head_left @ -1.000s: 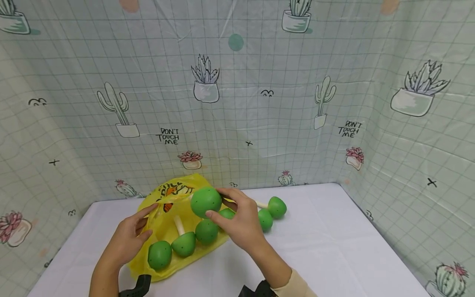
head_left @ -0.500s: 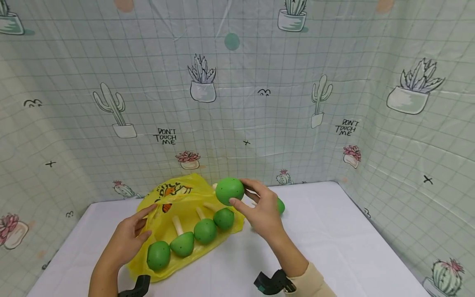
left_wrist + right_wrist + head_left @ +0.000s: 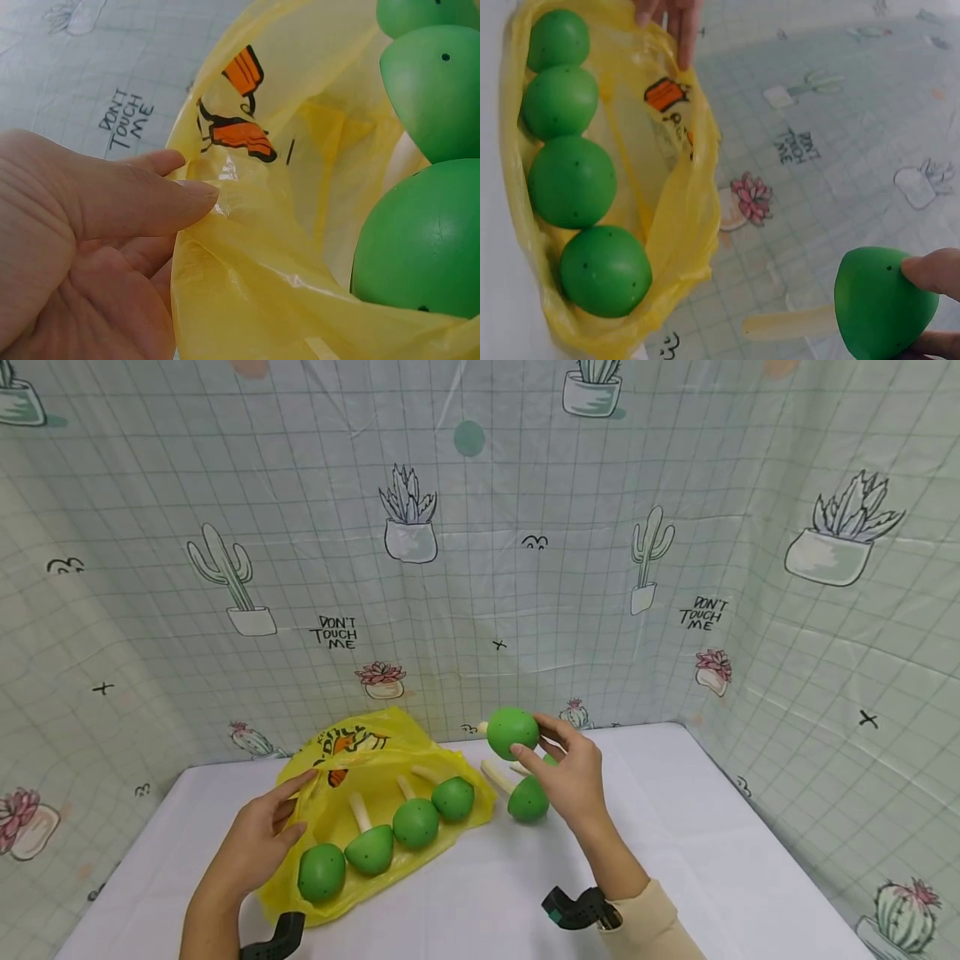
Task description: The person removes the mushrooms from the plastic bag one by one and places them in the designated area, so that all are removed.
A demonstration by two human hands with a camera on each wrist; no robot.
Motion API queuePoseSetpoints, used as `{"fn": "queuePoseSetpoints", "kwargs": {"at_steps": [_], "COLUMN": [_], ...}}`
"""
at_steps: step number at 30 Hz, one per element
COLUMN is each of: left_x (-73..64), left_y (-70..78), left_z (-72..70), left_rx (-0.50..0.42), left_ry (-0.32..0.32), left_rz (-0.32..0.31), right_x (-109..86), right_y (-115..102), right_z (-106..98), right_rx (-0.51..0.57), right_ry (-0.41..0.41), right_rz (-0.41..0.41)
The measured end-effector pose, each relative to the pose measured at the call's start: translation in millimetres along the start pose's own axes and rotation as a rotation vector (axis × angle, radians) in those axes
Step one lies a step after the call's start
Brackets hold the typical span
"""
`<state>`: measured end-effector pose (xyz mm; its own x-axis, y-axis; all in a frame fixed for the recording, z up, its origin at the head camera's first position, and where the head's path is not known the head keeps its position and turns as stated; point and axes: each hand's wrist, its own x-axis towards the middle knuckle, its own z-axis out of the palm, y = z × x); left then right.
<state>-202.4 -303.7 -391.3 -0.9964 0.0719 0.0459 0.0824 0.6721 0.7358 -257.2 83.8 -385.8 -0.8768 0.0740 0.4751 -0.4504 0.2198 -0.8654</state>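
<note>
My right hand (image 3: 576, 781) grips the green cap of a mushroom-shaped toy (image 3: 512, 732), raised above the table right of the bag. Its pale stem points left, plain in the right wrist view beside the cap (image 3: 877, 307). Thumb and fingers press opposite sides of the cap. My left hand (image 3: 258, 843) pinches the mouth edge of a yellow plastic bag (image 3: 247, 300), thumb inside and fingers behind. Several more green toys lie in a row in the bag, the nearest toy (image 3: 322, 872) by the left hand, their stems pointing inward.
Another green toy (image 3: 528, 799) lies on the white table (image 3: 675, 860) below the right hand, stem leaning up-left. One more toy (image 3: 551, 761) is mostly hidden behind that hand. A grid-patterned cloth (image 3: 465, 585) with cactus drawings hangs behind and at both sides.
The right hand has carried its green toy from over the bag out to the right. The toys in the bag's right part now show. The left hand stays put on the bag.
</note>
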Motion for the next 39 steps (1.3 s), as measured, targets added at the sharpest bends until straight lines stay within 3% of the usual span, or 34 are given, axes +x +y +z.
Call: {"fn": "queuePoseSetpoints", "kwargs": {"at_steps": [19, 39], "left_x": [2.1, -1.5], "left_y": [2.1, -0.6], "left_z": [-1.3, 1.2], "left_rx": [-0.003, 0.000], "left_ry": [0.008, -0.005], "left_rz": [0.001, 0.001], "right_x": [20.8, 20.0], "right_y": [36.7, 74.8], "right_z": [-40.5, -64.3], "right_rx": [-0.025, -0.143], "right_ry": [0.081, 0.138], "right_rz": [0.192, 0.331]}}
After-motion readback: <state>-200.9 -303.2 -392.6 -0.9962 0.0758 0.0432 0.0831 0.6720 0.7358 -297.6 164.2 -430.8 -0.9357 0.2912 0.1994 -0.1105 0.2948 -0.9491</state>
